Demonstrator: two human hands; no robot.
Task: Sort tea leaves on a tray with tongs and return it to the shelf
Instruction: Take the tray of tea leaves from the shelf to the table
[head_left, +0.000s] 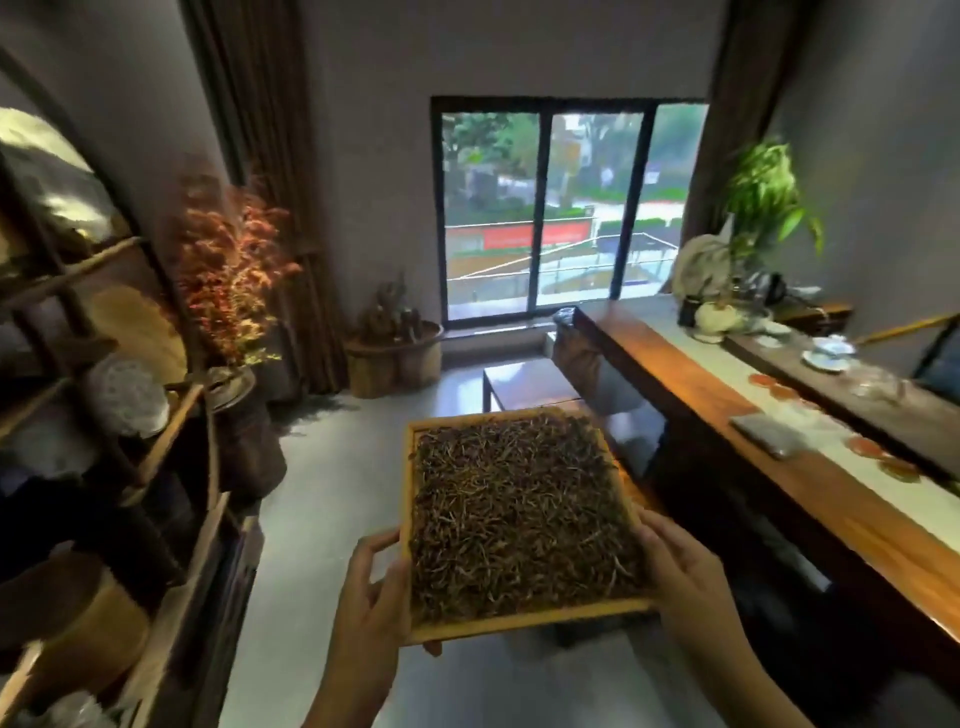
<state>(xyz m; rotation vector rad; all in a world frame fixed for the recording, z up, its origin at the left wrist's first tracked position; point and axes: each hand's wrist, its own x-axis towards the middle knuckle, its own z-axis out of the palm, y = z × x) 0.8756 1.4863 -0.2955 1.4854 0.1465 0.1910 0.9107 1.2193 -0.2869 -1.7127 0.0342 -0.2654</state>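
A square wooden tray (524, 622) is held level in the air in front of me, over the grey floor. Dark brown tea leaves (514, 509) cover its whole inside. My left hand (375, 587) grips the tray's near left edge, thumb on the rim and fingers underneath. My right hand (675, 566) clasps the near right edge in the same way. The wooden shelf (171, 441) stands to my left, its boards stacked with baskets and round wrapped cakes. No tongs are visible.
A long wooden tea table (737, 410) with cups, coasters and a white runner runs along the right. A low bench (524, 382) sits beyond the tray. A red-leaved potted plant (228, 270) stands by the shelf, a stump stand (395, 358) under the window.
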